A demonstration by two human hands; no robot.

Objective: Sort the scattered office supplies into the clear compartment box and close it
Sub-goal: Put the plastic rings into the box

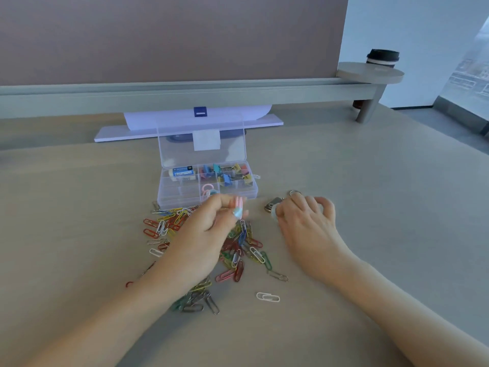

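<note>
The clear compartment box stands open on the desk, its lid tilted up behind. Inside lie a white eraser, several coloured binder clips and pink and blue rings. Just in front of the box, my left hand hovers over a heap of coloured paper clips, pinching small pink and pale blue rings. My right hand rests on the desk to the right, fingers curled over a metal ring and a small silver clip.
A white stand with a blue tab sits behind the box against the desk divider. A round side shelf carries a lidded cup at the back right. One white paper clip lies apart near me.
</note>
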